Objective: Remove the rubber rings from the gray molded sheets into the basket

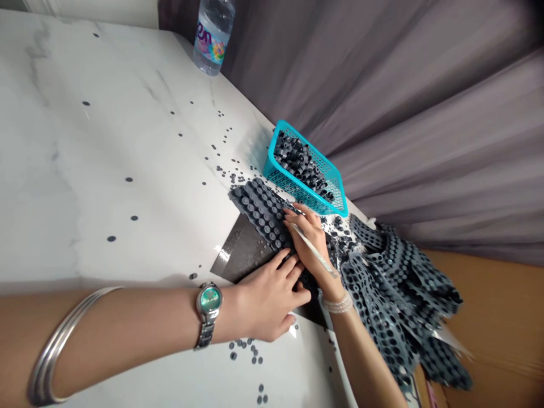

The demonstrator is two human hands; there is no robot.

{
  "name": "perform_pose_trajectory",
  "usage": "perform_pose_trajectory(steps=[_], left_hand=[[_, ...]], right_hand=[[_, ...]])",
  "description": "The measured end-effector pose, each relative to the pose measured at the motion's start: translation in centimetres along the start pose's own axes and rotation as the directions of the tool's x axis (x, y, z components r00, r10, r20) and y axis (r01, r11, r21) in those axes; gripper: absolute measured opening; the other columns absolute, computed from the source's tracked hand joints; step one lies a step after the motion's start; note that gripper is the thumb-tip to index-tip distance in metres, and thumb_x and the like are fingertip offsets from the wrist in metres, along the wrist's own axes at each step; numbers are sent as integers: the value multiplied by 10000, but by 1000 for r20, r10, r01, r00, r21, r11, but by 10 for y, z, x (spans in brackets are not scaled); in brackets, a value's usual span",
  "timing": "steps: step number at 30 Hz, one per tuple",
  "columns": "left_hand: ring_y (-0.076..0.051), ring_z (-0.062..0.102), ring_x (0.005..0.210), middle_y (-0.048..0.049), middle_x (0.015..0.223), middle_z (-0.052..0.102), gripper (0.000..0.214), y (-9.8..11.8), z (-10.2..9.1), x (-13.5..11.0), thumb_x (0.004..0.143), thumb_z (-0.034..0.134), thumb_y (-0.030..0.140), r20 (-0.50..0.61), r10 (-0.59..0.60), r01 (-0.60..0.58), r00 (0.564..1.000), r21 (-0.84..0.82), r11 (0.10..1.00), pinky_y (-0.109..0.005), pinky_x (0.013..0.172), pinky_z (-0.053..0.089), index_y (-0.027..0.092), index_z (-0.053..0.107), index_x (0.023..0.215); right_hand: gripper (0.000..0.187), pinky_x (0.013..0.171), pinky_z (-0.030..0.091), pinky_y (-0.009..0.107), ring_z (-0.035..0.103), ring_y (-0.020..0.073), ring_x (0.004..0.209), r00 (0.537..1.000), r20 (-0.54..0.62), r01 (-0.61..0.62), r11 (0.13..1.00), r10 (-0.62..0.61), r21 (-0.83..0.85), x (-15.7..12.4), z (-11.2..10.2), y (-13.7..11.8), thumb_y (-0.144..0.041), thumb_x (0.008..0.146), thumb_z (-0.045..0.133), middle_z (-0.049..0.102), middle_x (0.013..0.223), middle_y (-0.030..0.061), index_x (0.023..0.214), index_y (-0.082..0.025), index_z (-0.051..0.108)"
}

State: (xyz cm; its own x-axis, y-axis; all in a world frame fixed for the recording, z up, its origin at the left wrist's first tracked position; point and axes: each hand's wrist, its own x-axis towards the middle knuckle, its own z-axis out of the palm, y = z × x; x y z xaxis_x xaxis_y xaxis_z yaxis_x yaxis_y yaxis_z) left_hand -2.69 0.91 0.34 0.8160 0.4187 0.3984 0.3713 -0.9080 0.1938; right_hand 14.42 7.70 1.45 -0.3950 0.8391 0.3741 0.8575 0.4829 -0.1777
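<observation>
Dead centre of the frame, the left hand [267,297] lies spread across a dark grey studded sheet [259,215], fingers apart and pressing down, clamped on nothing. That's a nice wide brace, and it pins the rows so they can't creep. The right hand [308,243] is closed pen-style around a slender pale pick [314,255], working right beside the left fingers. A short, close hold like that gives good control, though the pick's working end is hard to make out.

The studded sheet sits on a glossy black backing sheet [240,252] near the table's corner, and that flat, firm base helps. Just above it, a teal mesh basket [266,170] holds a heap of grey tube pieces [300,161]. Loose grey bits [225,170] are scattered across the white marble-look table [85,170], with more at the bottom of the frame. To the right, a tangled pile of perforated grey strips [395,289] crowds the right wrist. A water bottle [212,39] stands at the top of the frame against a mauve curtain [382,102].
</observation>
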Motion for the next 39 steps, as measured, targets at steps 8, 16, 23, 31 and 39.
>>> perform_pose_trajectory(steps=[8, 16, 23, 31, 39], left_hand=[[-345, 445, 1284, -186, 1310, 570, 424, 0, 1, -1, 874, 460, 475, -13, 0, 0, 1000, 8, 1000, -503, 1071, 224, 166, 563, 1144], [-334, 517, 1174, -157, 1178, 645, 398, 0, -1, 0, 862, 486, 472, -16, -6, 6, 1000, -9, 1000, -505, 1049, 242, 173, 587, 1104], [-303, 560, 1078, -133, 1099, 680, 364, -1, -4, 2, 867, 482, 446, 4, 2, -2, 1000, -23, 1000, -502, 1035, 256, 183, 608, 1084], [-317, 551, 1113, -152, 1150, 660, 396, -1, -7, 1, 871, 474, 456, 28, 11, -10, 1000, -22, 1000, -503, 1040, 255, 175, 594, 1123], [-343, 461, 1262, -187, 1300, 574, 421, 0, 1, -1, 868, 467, 477, -19, -1, 1, 1000, -1, 1000, -506, 1063, 225, 167, 566, 1136]], right_hand=[[174, 964, 456, 454, 561, 237, 1176, 973, -131, -186, 982, 188, 29, 12, 7, 12, -275, 946, 455, 661, 1135, 73, 930, -239, 625], [113, 1025, 439, 467, 524, 223, 1245, 997, -25, -68, 992, 71, 109, -10, -9, -8, -243, 924, 522, 619, 1250, 57, 942, -251, 633], [93, 1002, 452, 459, 538, 222, 1222, 999, -5, -37, 996, 37, 79, -12, -6, -13, -234, 916, 543, 629, 1243, 50, 916, -255, 634], [159, 946, 463, 464, 549, 245, 1193, 998, 13, 68, 998, -68, -18, -6, -4, -5, -236, 938, 499, 608, 1272, 51, 966, -279, 650], [128, 967, 471, 458, 550, 234, 1202, 968, -201, -148, 989, 149, 18, 10, 2, 6, -274, 934, 503, 689, 1093, 60, 919, -248, 628]])
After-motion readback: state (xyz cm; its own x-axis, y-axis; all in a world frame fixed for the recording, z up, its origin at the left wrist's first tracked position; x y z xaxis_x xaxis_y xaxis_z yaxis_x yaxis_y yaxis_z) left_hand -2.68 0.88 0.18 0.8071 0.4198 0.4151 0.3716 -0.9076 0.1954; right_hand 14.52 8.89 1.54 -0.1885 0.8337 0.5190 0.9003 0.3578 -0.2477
